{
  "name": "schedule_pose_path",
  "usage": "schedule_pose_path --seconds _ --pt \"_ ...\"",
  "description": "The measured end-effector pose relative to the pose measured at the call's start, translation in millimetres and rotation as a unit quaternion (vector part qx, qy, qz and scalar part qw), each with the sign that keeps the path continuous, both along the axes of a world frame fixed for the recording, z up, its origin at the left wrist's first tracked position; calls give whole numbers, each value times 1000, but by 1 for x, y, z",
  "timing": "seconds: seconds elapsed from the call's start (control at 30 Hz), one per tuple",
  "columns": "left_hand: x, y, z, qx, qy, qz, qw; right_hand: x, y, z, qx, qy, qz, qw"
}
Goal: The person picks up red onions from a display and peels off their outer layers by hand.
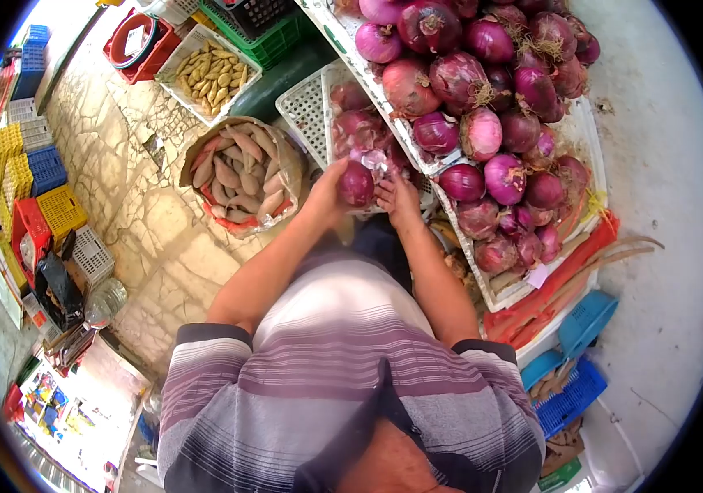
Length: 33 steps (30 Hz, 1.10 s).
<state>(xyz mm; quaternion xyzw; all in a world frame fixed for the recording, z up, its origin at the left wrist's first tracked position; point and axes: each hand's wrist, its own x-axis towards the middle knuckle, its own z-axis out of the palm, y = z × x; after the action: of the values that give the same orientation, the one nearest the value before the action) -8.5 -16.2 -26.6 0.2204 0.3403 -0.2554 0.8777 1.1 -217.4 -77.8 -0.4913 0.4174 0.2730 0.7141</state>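
A round, glossy red onion [357, 183] sits in my left hand [331, 191], whose fingers are wrapped round its left side. Just right of the onion is my right hand [398, 199], its fingers loosely bent with the thumb apart from them. Pale, shiny scraps of onion skin [372, 158] show between the hands, near my right thumb; whether the thumb touches them is unclear. Beyond my hands stands a white crate [328, 107] with more red onions, partly behind a film or loose skins. To the right, large red onions [458, 78] are heaped in white trays.
A sack of sweet potatoes [240, 177] stands on the stone floor to my left. Behind it is a white crate of small yellowish roots [212, 76]. Stacked coloured crates [59, 209] line the far left. Blue baskets [585, 320] and red netting [548, 283] lie at right.
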Motion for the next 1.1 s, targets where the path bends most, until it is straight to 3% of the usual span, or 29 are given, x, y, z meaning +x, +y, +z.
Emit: schedule_pose_path --seconds 0.13,0.23,0.37,0.47,0.6,0.83,0.93,1.1 --pt "6 0 2 31 63 -79 994 -24 22 45 -15 -176 89 980" --pt "7 -5 -1 13 5 -96 995 -16 37 90 -56 -318 186 928" --pt "13 -8 5 30 -19 -137 990 -10 35 85 -155 -360 214 895" --pt "16 -2 0 63 -42 -147 986 -8 30 81 -11 -280 136 950" --pt "13 7 16 114 -107 -147 977 -8 19 73 93 -223 72 968" --pt "11 17 0 185 -164 -177 953 -5 15 63 99 -227 103 963" --pt "9 18 8 132 -203 -143 960 -2 16 68 134 -213 107 962" --pt "13 27 26 108 -242 -188 946 1 19 86 161 -202 108 960"
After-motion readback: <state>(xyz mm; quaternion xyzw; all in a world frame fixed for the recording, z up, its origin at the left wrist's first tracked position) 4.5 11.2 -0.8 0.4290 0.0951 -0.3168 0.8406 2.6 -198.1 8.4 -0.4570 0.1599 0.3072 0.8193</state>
